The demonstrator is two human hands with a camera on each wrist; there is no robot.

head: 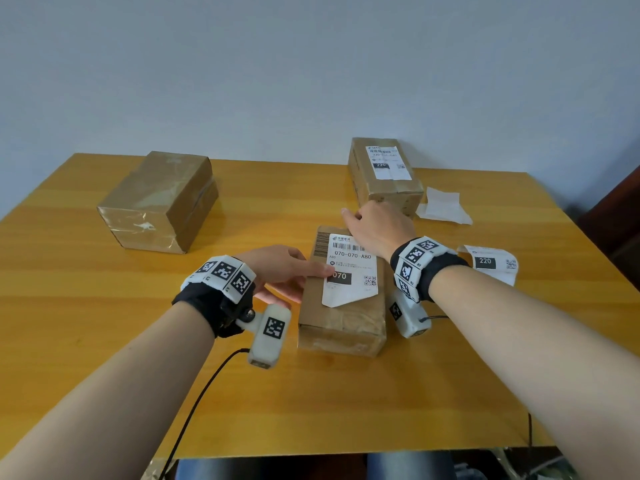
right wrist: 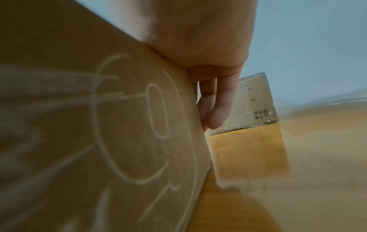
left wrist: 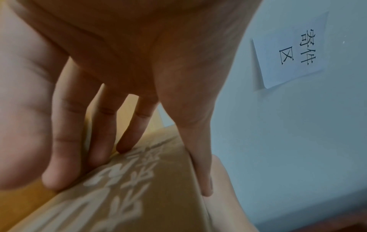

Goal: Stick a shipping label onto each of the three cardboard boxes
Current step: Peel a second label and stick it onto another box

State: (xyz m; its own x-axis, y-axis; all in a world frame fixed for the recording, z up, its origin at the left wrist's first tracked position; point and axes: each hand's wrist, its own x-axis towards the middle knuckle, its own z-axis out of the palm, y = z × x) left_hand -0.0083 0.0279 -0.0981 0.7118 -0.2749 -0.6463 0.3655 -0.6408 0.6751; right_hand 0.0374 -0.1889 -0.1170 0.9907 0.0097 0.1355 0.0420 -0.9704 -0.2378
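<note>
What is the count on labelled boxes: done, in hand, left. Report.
Done: the far right box carries a label. In hand: the near box has the 070 label on top; the left hand presses it, the right hand holds the far end. Left: the left box is bare; a 220 label lies on the table.

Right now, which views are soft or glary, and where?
Head view: sharp, 070 label readable, glare on the taped box. Left wrist: print on the near box smeared, wall note crisp. Right wrist: box side blurred, dim.
</note>
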